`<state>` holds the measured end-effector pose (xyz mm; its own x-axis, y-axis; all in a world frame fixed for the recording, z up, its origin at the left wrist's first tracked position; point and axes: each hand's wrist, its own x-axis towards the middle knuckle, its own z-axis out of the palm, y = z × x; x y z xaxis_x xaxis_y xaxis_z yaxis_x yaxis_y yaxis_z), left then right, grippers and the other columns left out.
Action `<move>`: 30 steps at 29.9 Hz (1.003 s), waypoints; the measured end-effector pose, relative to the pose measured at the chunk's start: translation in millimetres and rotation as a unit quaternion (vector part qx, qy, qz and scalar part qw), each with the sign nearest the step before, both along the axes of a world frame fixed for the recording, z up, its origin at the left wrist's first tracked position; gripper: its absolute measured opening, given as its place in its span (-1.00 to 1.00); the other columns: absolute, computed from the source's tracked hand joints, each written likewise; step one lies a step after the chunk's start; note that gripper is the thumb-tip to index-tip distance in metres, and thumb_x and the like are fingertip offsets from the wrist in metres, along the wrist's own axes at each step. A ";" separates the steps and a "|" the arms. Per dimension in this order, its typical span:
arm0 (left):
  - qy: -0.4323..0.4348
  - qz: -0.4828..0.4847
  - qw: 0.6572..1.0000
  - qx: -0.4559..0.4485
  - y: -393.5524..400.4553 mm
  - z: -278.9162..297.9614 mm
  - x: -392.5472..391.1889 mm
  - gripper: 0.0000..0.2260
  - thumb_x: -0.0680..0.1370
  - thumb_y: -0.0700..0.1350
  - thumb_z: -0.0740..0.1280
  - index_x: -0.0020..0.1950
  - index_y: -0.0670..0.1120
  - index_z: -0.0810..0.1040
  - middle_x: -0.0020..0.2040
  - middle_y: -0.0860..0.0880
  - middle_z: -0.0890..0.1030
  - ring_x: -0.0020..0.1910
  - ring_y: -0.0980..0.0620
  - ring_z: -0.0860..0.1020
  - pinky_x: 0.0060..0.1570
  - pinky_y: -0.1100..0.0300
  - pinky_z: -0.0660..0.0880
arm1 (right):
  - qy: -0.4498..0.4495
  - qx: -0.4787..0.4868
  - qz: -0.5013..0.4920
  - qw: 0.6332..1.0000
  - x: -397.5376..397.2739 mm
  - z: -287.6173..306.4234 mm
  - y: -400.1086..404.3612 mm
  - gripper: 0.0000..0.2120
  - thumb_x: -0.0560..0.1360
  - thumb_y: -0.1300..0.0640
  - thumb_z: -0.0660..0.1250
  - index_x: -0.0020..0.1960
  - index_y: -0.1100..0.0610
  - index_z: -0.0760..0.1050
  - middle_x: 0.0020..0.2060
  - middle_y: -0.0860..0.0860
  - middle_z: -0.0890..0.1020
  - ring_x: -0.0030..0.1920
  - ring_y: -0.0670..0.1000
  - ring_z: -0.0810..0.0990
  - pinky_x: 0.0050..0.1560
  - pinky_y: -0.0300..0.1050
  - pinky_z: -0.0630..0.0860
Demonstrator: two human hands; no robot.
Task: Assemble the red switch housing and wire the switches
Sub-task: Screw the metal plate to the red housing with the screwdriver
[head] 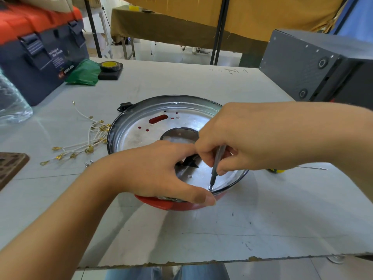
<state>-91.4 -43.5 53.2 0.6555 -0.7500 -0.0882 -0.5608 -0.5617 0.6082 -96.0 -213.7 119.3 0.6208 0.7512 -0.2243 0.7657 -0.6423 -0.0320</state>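
Figure. Head view of a screw being driven at the near rim of the housing.

Grey worktable (201, 229): scuffed flat top with a chipped near edge; it carries everything below.

Dark blue toolbox with an orange lid (40, 57): stands at the far left corner, well apart from the work.

Round red switch housing with a bright sheet-metal inner pan (145, 126): lies open side up near the middle of the table, its red outer wall visible only at the near edge. The pan is thin pressed metal with a central cut-out and several punched holes, so it is judged stiff and light, with a smooth surface that could slide or spin on the tabletop under driving torque. The rim is the natural place to grip; the cut-out edges may be sharp.

Left hand (153, 174): rests over the near rim, fingers curled inside the pan and the thumb pressed on the red outer wall, clamping the rim between them.

Right hand (238, 138): fingers drawn together and pinching the shaft of a slim grey metal screwdriver (215, 164), held nearly upright.

Bundle of white wires with brass ring and spade terminals (84, 142): lies loose just left of the housing, not yet connected. The wires look limp and light; they are best lifted by the terminals.

Small silver screw (210, 187): sits under the driver tip, just inside the near rim; easily dropped.
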 end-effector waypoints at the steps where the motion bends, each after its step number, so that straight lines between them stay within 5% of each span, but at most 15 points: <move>1: 0.000 0.000 1.000 0.000 0.2 -0.4 0.3 -0.56 0.27 0.42 0.29 0.10 0.38 0.35 0.07 0.40 0.47 0.10 0.36 0.44 0.02 0.38 0.38 | 0.005 0.002 -0.002 1.000 0.6 0.1 0.7 -0.85 0.43 0.04 0.40 -0.27 -0.05 0.46 -0.33 -0.12 0.54 -0.20 -0.22 0.46 -0.26 -0.26 0.40; 5: -0.003 0.009 1.000 0.009 0.4 -2.2 1.1 -0.54 0.24 0.45 0.28 0.10 0.40 0.35 0.07 0.37 0.49 0.11 0.31 0.46 0.12 0.23 0.43 | 0.036 0.016 -0.027 0.999 4.0 2.8 1.5 -0.81 0.42 0.02 0.44 -0.33 -0.04 0.49 -0.45 -0.25 0.54 -0.29 -0.33 0.47 -0.27 -0.44 0.37; 8: -0.005 0.007 1.000 0.012 0.2 -1.5 0.8 -0.59 0.24 0.45 0.27 0.05 0.45 0.32 0.03 0.43 0.46 0.09 0.36 0.44 0.08 0.30 0.39 | 0.035 0.014 -0.036 0.999 3.4 3.6 2.2 -0.79 0.43 -0.03 0.42 -0.34 -0.03 0.48 -0.40 -0.43 0.47 -0.31 -0.34 0.45 -0.31 -0.49 0.34; 12: -0.008 0.003 1.000 0.016 0.1 0.6 -0.4 -0.65 0.25 0.45 0.26 -0.01 0.49 0.29 -0.04 0.51 0.42 0.03 0.41 0.42 -0.07 0.39 0.33 | 0.023 0.011 -0.060 0.998 2.2 2.9 3.7 -0.74 0.43 -0.06 0.41 -0.36 0.02 0.49 -0.54 -0.05 0.49 -0.32 -0.24 0.44 -0.31 -0.40 0.36; 16: -0.014 0.000 1.000 0.019 -0.2 2.2 -1.5 -0.65 0.25 0.46 0.24 -0.02 0.49 0.28 -0.05 0.54 0.41 0.01 0.44 0.41 -0.13 0.50 0.32 | 0.017 0.006 -0.075 0.997 -0.2 2.5 3.7 -0.72 0.43 -0.08 0.39 -0.35 0.05 0.49 -0.55 -0.05 0.41 -0.37 -0.13 0.43 -0.34 -0.42 0.34; 18: -0.011 0.003 1.000 0.022 -0.1 1.8 -1.5 -0.65 0.24 0.46 0.24 -0.02 0.49 0.28 -0.04 0.54 0.41 0.01 0.45 0.41 -0.13 0.47 0.32 | 0.021 0.007 -0.070 0.997 -1.0 1.3 2.7 -0.73 0.44 -0.09 0.38 -0.35 0.02 0.48 -0.51 -0.04 0.49 -0.32 -0.23 0.44 -0.31 -0.45 0.35; 21: -0.006 0.018 1.000 0.019 0.3 -0.9 -0.1 -0.54 0.22 0.47 0.26 0.08 0.42 0.33 0.00 0.44 0.46 0.04 0.38 0.44 -0.01 0.37 0.37 | 0.021 -0.002 -0.046 0.999 -1.6 2.1 0.9 -0.84 0.44 -0.08 0.36 -0.24 -0.04 0.45 -0.28 -0.56 0.42 -0.22 -0.41 0.40 -0.20 -0.43 0.35; 25: 0.000 0.017 1.000 0.014 0.5 -2.0 0.1 -0.48 0.23 0.46 0.27 0.14 0.39 0.36 0.08 0.40 0.48 0.09 0.36 0.45 0.07 0.31 0.42 | 0.018 -0.016 -0.019 1.000 0.2 4.6 -2.0 -0.91 0.44 0.05 0.38 -0.18 -0.08 0.48 -0.36 -0.14 0.52 -0.25 -0.26 0.43 -0.22 -0.28 0.36; 30: -0.002 0.012 1.000 0.011 0.0 0.1 -0.4 -0.59 0.26 0.44 0.28 0.06 0.45 0.32 0.03 0.45 0.45 0.06 0.37 0.44 -0.02 0.36 0.37 | 0.005 -0.014 -0.003 1.000 3.4 6.0 1.9 -0.92 0.42 0.02 0.40 -0.24 -0.09 0.54 -0.34 -0.13 0.53 -0.24 -0.17 0.47 -0.24 -0.37 0.35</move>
